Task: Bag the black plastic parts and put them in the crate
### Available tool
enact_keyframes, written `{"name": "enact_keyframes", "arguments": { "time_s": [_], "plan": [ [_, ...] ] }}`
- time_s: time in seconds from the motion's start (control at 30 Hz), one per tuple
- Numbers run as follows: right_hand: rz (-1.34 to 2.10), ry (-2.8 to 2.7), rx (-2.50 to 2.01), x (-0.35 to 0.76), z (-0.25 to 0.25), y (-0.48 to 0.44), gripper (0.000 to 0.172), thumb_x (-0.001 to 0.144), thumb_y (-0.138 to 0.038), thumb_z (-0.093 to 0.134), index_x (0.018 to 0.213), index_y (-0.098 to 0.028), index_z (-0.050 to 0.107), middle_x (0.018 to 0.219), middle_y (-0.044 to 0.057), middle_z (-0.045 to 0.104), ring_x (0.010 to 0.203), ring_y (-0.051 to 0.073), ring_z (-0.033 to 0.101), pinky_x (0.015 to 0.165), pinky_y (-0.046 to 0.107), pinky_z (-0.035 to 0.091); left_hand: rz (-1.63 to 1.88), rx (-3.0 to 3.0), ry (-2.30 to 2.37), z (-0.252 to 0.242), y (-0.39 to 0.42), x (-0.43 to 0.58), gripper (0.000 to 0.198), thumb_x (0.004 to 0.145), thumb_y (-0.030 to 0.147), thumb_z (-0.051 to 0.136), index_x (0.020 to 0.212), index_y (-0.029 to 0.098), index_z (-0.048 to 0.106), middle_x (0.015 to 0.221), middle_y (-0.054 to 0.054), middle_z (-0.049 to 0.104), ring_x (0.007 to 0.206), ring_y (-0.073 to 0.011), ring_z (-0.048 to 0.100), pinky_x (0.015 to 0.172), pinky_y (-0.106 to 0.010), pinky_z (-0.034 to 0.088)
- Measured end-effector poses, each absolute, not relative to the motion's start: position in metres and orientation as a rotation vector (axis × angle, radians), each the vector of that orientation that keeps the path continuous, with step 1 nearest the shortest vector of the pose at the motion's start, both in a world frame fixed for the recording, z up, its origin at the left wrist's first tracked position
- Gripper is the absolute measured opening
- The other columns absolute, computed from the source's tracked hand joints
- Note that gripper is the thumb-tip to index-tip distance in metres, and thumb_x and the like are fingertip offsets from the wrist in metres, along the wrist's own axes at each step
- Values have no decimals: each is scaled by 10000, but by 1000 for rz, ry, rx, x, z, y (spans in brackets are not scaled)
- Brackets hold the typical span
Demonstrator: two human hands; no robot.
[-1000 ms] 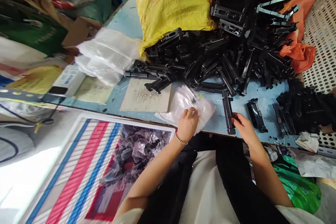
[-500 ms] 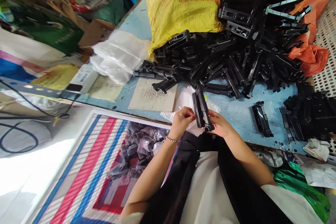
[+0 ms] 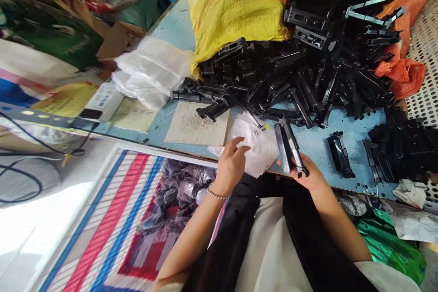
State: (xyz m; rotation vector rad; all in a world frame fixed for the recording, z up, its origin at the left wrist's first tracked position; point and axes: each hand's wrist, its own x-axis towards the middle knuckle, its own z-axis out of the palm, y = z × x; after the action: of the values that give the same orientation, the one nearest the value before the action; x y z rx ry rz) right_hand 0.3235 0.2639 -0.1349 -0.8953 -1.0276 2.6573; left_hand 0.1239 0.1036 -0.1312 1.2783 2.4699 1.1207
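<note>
Now black part [image 3: 294, 145] rightward, left hand [image 3: 230, 164] apart

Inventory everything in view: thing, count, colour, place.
bench: one, blue, centre
held part: one, black, right hand
loose part: one, black, right of held part
heaped parts: many, black, bench
sack: one, yellow, bench back
sacking: uncounted, orange, back right
bag stack: uncounted, whitish, bench left
loose plastic: uncounted, whitish, between hands
board: one, beige, left of plastic
striped sheeting: one, multicoloured, below bench
clutter: uncounted, mixed, upper left and lower right
left hand: one, open, bench edge
right hand: one, holding part
</note>
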Motion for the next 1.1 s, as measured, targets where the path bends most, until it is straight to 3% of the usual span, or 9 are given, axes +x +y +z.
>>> {"name": "enact_keyframes", "arguments": {
  "time_s": [0.1, 0.23, 0.33, 0.47, 0.57, 0.67, 0.83, 1.0, 1.1],
  "plan": [
    [2921, -968, -813, 338, -132, 251, 414, 711, -443, 801, 944, -123, 676, 871, 123, 704, 694, 181, 640, 571, 250, 463, 805, 1439, 2523, -134, 106, 126, 451, 879, 37, 395, 1156, 186, 718, 1324, -91, 645, 1129, -211, 630, 1026, -417, 576],
    [3175, -497, -875, 336, -146, 231, 313, 771, -303, 772, 986, -99, 672, 941, 136, 709, 730, 142, 650, 541, 181, 473, 1038, 1369, 2450, -131, 106, 129, 515, 907, 48, 386, 1375, 154, 573, 1404, -114, 585, 1294, -164, 581, 1095, -327, 557],
    [3147, -183, -1008, 329, -159, 226, 223, 881, -223, 666, 1057, -86, 671, 962, 133, 698, 807, 135, 664, 516, 136, 466, 1130, 1364, 2467, -127, 100, 134, 397, 934, 89, 408, 1256, 168, 626, 1390, -105, 584, 1272, -150, 593, 1078, -310, 562],
    [3024, -270, -1047, 330, -163, 229, 184, 933, -218, 617, 1050, -99, 692, 994, 134, 703, 763, 116, 652, 515, 130, 480, 748, 1493, 2553, -130, 90, 135, 348, 866, 22, 413, 967, 156, 717, 1277, -113, 652, 1132, -217, 661, 978, -389, 613],
    [3034, -404, -921, 339, -160, 230, 259, 876, -292, 712, 1041, -92, 707, 943, 149, 707, 741, 119, 649, 537, 132, 492, 651, 1469, 2564, -135, 89, 132, 465, 858, 9, 387, 1178, 138, 698, 1269, -127, 664, 1184, -241, 649, 1042, -428, 602],
    [3112, -495, -807, 344, -160, 227, 332, 799, -308, 785, 1038, -94, 701, 895, 140, 705, 719, 137, 656, 559, 165, 518, 856, 1391, 2526, -134, 93, 133, 540, 902, 53, 387, 1403, 157, 559, 1414, -147, 567, 1312, -207, 586, 1090, -364, 580],
    [3082, -327, -955, 334, -172, 226, 197, 912, -251, 647, 1030, -93, 662, 982, 151, 698, 732, 119, 653, 527, 139, 510, 955, 1585, 2391, -120, 95, 154, 675, 921, 64, 411, 1568, 237, 331, 1528, -167, 444, 1333, -175, 580, 1042, -263, 589],
    [3043, 99, -662, 328, -167, 227, 416, 859, -244, 720, 1200, -32, 614, 884, 55, 612, 692, 36, 555, 537, 20, 477, 924, 1846, 2268, -116, 98, 169, 856, 890, -1, 394, 1628, 278, 62, 1574, -158, 393, 1498, -192, 404, 1175, -321, 520],
    [2982, 179, -450, 330, -161, 220, 528, 737, -211, 825, 1198, -56, 621, 831, 1, 552, 659, 5, 495, 516, -52, 415, 958, 1783, 2455, -123, 101, 164, 727, 887, 2, 403, 1571, 217, 285, 1542, -177, 422, 1457, -216, 459, 1092, -330, 582]
  ]
}}
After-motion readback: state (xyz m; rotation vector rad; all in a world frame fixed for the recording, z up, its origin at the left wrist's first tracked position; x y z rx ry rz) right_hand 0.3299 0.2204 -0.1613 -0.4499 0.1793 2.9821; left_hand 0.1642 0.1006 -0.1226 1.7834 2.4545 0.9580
